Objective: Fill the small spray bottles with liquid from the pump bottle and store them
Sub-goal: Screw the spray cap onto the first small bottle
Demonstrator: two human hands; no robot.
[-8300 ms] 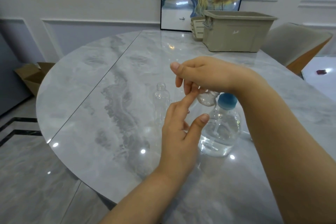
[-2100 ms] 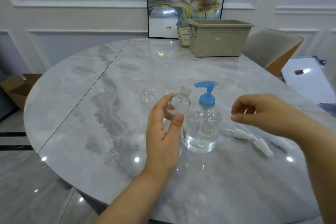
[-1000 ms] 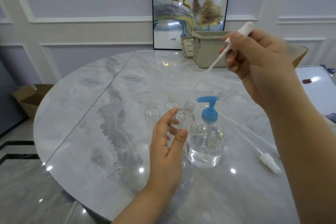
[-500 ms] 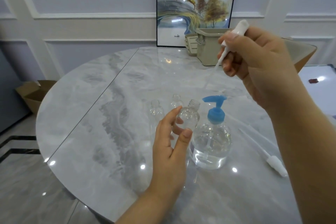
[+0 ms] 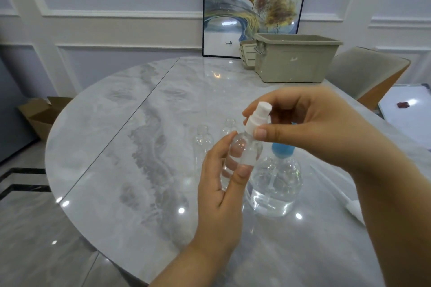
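The left hand [image 5: 221, 184] holds a small spray bottle [image 5: 245, 154] above the table [image 5: 140, 147], in front of the pump bottle [image 5: 275, 184]. The right hand [image 5: 310, 123] pinches the white spray top [image 5: 257, 119] on its neck. Seated crooked, the top might cross-thread and leak (my guess). The bottle's long axis runs upright, nozzle tilted slightly right.

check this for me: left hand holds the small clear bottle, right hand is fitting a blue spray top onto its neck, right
Not quite. In the head view the spray top that the right hand fits is white, not blue; blue is the pump bottle collar. The left hand does hold the small clear bottle.
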